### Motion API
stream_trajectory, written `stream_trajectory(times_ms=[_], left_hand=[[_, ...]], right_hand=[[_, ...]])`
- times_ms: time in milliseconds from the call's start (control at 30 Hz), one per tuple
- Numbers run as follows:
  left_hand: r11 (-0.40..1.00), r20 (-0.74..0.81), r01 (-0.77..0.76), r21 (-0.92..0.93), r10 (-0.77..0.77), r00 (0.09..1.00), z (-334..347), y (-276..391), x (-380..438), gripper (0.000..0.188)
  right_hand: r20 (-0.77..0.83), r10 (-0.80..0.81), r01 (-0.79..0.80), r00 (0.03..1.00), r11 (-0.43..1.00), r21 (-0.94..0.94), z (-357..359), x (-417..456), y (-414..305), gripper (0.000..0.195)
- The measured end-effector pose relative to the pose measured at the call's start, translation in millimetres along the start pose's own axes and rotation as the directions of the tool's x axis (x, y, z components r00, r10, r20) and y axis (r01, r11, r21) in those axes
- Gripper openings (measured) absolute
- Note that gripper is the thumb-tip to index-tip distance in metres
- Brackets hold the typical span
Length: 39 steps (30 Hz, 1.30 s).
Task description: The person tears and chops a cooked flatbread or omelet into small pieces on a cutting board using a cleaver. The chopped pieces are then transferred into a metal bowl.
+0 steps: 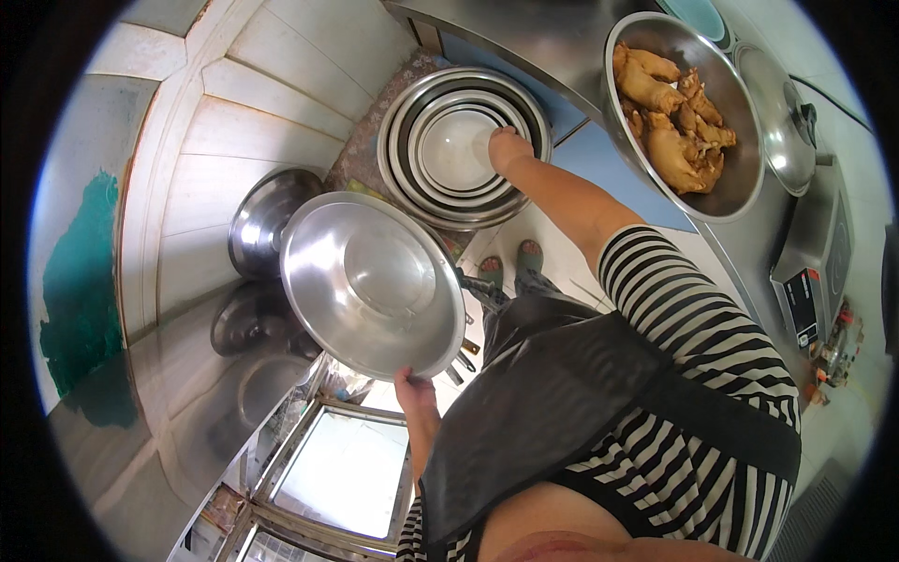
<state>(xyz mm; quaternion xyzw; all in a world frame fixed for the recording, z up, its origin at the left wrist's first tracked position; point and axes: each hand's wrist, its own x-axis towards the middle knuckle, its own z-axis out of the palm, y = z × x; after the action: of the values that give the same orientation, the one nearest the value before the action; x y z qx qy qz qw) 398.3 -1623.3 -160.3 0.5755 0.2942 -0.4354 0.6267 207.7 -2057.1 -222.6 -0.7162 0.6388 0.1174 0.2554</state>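
My left hand (416, 393) grips the near rim of a large stainless steel basin (379, 274), tilted so that its bare inside faces up. Further off, my right hand (509, 149) has its fingers curled over the rim of the innermost steel basin (456, 151). That one sits within a nested stack of larger basins (393, 158) low down on a patterned mat (351, 151). On the steel counter at right rests a steel bowl (744, 168) with several browned pig's trotters (674, 154) in it.
A domed pot lid (772, 119) and an induction cooker (815, 267) stand on the steel counter (491, 28). Another shiny steel vessel (263, 221) leans by the white tiled wall (246, 133). Below left is a metal-framed glass panel (344, 471). Knife-like handles (467, 348) show beneath the tilted basin.
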Motion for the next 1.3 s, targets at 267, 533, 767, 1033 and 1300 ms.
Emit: stream_trajectory(times_ms=[267,533,767,1033,1300], left_hand=[[0.997,-0.002,0.054,0.050,-0.053,0.999,-11,-7,4,0.019],[0.995,-0.010,0.089,0.037,-0.089,0.996,-39,-5,9,0.021],[0.996,0.036,0.072,0.052,-0.074,0.997,-33,-9,6,0.024],[0.996,-0.064,0.038,0.076,-0.033,0.997,-40,-17,28,0.027],[0.997,-0.022,-0.051,0.050,0.052,0.998,-30,-15,17,0.024]], right_hand=[[0.019,0.349,-0.327,0.937,0.857,0.399,13,54,-7,0.041],[0.108,0.314,-0.331,0.943,0.921,0.207,-6,42,-4,0.029],[0.205,0.293,-0.322,0.934,0.939,0.124,12,41,5,0.023],[0.148,0.413,-0.438,0.898,0.868,0.233,15,19,-3,0.023],[0.140,0.440,-0.461,0.887,0.829,0.315,30,24,4,0.026]])
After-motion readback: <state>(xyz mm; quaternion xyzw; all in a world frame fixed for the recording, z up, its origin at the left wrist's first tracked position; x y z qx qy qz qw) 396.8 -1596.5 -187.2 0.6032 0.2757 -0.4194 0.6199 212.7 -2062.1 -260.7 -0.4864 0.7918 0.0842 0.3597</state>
